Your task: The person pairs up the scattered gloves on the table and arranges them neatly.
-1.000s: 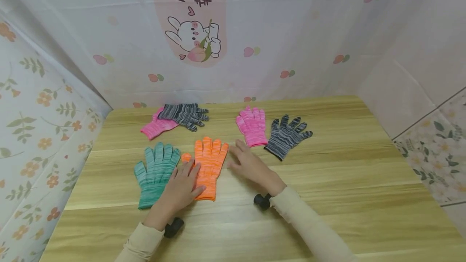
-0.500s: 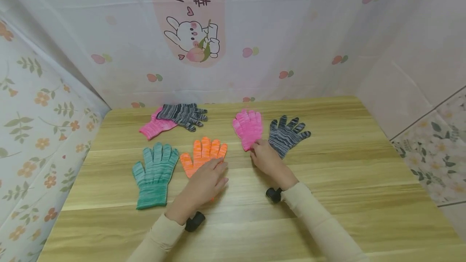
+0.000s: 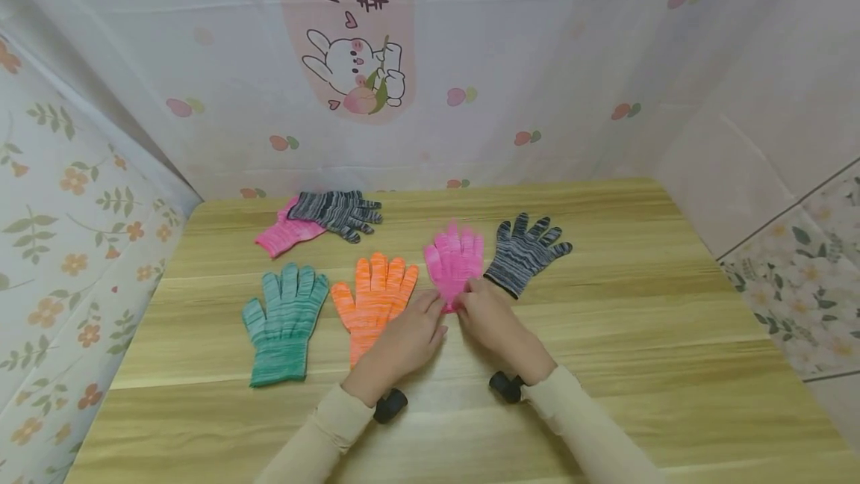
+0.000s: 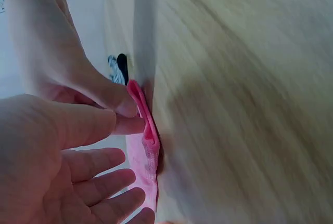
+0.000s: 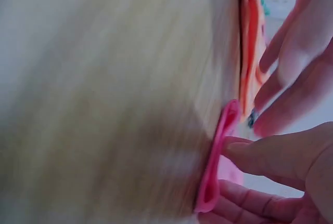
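The pink knit glove (image 3: 457, 256) lies with its fingers pointing away and its cuff toward me. My right hand (image 3: 493, 320) pinches that cuff; in the right wrist view the thumb sits at the cuff's folded opening (image 5: 225, 130) with fingers beneath. My left hand (image 3: 408, 331) hovers just left of the cuff, its fingers loosely extended and holding nothing; they show apart from the cuff in the right wrist view. Under the left forearm's line is the orange glove (image 3: 372, 293), partly covered by that hand. A dark grey striped glove (image 3: 528, 251) lies right of the pink one.
A green glove (image 3: 285, 323) lies flat at the left. Toward the back left, another grey striped glove (image 3: 336, 211) overlaps a second pink glove (image 3: 289, 236). The wooden table (image 3: 645, 320) meets a printed curtain (image 3: 537, 58) behind.
My right hand reached the pink glove, gripped its cuff and drew it toward me, away from the grey glove. The left hand left the orange glove and moved right to the pink cuff.
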`<state>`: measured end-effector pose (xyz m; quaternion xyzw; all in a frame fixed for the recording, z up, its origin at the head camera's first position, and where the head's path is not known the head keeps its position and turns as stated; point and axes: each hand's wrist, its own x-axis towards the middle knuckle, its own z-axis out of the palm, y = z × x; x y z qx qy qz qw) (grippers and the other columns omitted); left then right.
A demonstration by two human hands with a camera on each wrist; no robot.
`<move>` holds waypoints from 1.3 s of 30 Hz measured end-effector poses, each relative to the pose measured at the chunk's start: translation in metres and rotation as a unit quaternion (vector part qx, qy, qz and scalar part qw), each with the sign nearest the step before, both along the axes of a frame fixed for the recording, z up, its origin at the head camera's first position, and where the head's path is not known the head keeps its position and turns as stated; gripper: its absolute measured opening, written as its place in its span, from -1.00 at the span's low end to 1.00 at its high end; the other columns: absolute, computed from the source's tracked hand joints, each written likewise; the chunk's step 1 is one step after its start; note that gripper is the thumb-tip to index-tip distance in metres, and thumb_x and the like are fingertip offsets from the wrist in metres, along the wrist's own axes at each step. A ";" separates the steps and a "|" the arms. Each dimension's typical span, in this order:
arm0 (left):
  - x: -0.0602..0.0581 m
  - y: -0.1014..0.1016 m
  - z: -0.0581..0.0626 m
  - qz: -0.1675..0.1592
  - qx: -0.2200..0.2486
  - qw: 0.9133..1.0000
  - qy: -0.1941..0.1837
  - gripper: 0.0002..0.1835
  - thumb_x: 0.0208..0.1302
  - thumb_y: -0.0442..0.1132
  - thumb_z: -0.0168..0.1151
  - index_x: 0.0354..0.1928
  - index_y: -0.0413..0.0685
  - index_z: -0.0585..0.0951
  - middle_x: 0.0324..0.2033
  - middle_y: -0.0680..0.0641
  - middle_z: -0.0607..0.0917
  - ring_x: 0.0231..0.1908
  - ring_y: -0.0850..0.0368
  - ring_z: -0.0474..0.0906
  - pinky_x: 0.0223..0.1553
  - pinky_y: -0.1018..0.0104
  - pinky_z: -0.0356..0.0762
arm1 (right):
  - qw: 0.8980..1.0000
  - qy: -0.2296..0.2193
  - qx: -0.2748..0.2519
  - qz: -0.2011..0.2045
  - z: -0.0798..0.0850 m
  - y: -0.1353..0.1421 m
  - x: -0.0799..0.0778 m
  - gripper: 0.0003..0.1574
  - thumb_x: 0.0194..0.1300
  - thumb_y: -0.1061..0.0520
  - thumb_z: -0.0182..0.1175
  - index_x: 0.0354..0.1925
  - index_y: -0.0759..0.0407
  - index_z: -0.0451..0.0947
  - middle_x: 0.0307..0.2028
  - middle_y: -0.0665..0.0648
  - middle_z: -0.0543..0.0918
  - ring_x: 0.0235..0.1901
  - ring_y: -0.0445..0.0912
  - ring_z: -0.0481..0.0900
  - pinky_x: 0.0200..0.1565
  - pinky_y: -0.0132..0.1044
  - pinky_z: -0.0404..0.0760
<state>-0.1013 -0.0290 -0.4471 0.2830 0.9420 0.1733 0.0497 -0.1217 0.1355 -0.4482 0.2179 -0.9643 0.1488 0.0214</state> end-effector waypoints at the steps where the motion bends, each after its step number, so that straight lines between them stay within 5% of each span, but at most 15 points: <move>1: 0.000 0.002 0.000 -0.001 0.001 1.000 0.002 -0.49 0.36 -0.15 0.02 0.27 -0.27 0.35 0.29 -0.21 0.36 0.31 -0.05 0.26 0.28 0.12 0.29 | 1.000 -0.004 -0.005 0.003 0.000 0.000 0.005 -0.89 0.17 0.24 0.23 -0.42 0.22 0.68 -0.47 0.08 0.46 -0.42 -0.07 0.43 -0.40 -0.25 0.50; 6: -0.002 0.015 -0.003 -0.017 -0.011 0.999 0.028 -0.53 0.40 -0.18 -0.05 0.24 -0.32 0.37 0.26 -0.23 0.39 0.29 -0.06 0.29 0.31 0.16 0.24 | 0.999 -0.034 -0.009 0.011 0.005 0.001 0.028 -0.88 0.17 0.22 0.24 -0.45 0.26 0.65 -0.47 0.08 0.42 -0.44 -0.12 0.36 -0.46 -0.28 0.49; 14: -0.008 0.030 -0.014 -0.025 -0.112 0.992 0.051 -0.50 0.37 -0.14 -0.02 0.26 -0.27 0.35 0.29 -0.24 0.34 0.34 -0.06 0.19 0.37 0.23 0.13 | 0.998 -0.052 -0.011 0.024 0.009 0.007 0.049 -0.90 0.13 0.23 0.28 -0.47 0.26 0.61 -0.47 0.06 0.42 -0.44 -0.16 0.34 -0.44 -0.32 0.48; 21: -0.006 0.032 -0.014 -0.016 -0.120 0.993 0.015 -0.41 0.34 0.04 0.03 0.25 -0.22 0.33 0.34 -0.30 0.22 0.37 -0.15 0.11 0.36 0.18 0.13 | 0.994 -0.097 -0.057 0.009 0.005 0.023 0.036 -0.94 0.13 0.23 0.28 -0.39 0.22 0.61 -0.37 0.02 0.47 -0.36 -0.18 0.41 -0.31 -0.29 0.53; 27: -0.005 0.029 -0.014 -0.017 -0.120 0.993 -0.014 -0.33 0.31 0.11 0.03 0.32 -0.16 0.28 0.40 -0.30 0.07 0.41 -0.17 -0.02 0.39 0.14 0.07 | 0.997 -0.048 -0.065 -0.001 -0.004 0.033 0.016 -0.53 0.12 0.24 0.28 0.01 0.41 0.49 0.13 0.31 0.46 0.04 0.10 0.52 0.08 -0.07 0.52; 30: -0.007 0.027 -0.013 -0.024 -0.109 0.994 -0.016 -0.30 0.29 0.11 0.07 0.33 -0.16 0.27 0.40 -0.32 0.06 0.40 -0.20 -0.02 0.38 0.12 0.08 | 0.998 -0.049 -0.045 0.017 -0.009 0.031 0.009 -0.43 0.19 0.22 0.21 0.14 0.45 0.40 0.26 0.37 0.34 0.25 0.19 0.32 0.23 0.01 0.35; 39: -0.020 0.026 -0.010 -0.030 -0.062 0.997 -0.045 -0.20 0.15 0.15 0.21 0.32 -0.14 0.24 0.39 -0.37 0.05 0.40 -0.23 -0.04 0.36 0.00 0.08 | 0.994 -0.087 0.055 0.020 -0.010 0.016 0.003 -0.35 0.29 0.17 0.02 0.27 0.47 0.22 0.32 0.46 0.18 0.33 0.31 0.11 0.34 0.05 0.15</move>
